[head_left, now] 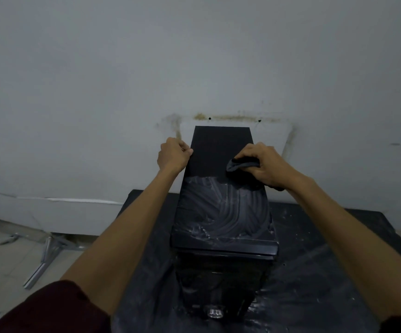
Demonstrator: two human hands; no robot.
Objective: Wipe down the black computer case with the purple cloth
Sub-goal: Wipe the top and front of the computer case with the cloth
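Observation:
The black computer case [218, 150] stands upright on a black table, its top panel facing me. The near half of that panel carries grey swirled wipe streaks; the far half is plain dark. My right hand [264, 164] grips a bunched dark cloth [239, 164] and presses it onto the top near the right edge, about the middle of the panel. My left hand [173, 155] holds the case's left top edge, fingers curled over it. The cloth looks dark grey in this dim light.
The black table [326, 272] under the case is smeared with pale streaks. A white wall [194, 68] with brownish stains rises right behind the case. On the floor at the left lies a metal bracket [43, 255].

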